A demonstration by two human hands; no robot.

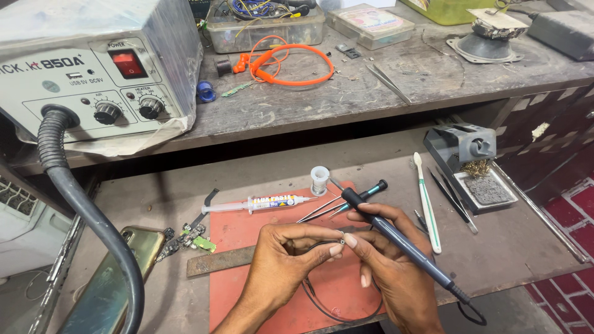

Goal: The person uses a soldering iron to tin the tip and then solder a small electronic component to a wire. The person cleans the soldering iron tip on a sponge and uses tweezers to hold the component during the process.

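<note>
My left hand pinches a small metal part with a thin black wire between thumb and fingertips, just above an orange work mat. My right hand holds a dark soldering iron, tip pointing up and left, while its forefinger touches the same small part. On the mat beyond the hands lie a flux syringe, a solder spool, tweezers and a small screwdriver.
A hot-air rework station with a thick grey hose stands on the upper shelf at left. A phone and small circuit boards lie left of the mat. A toothbrush and iron stand sit at right. An orange cable loop and plastic boxes are on the shelf.
</note>
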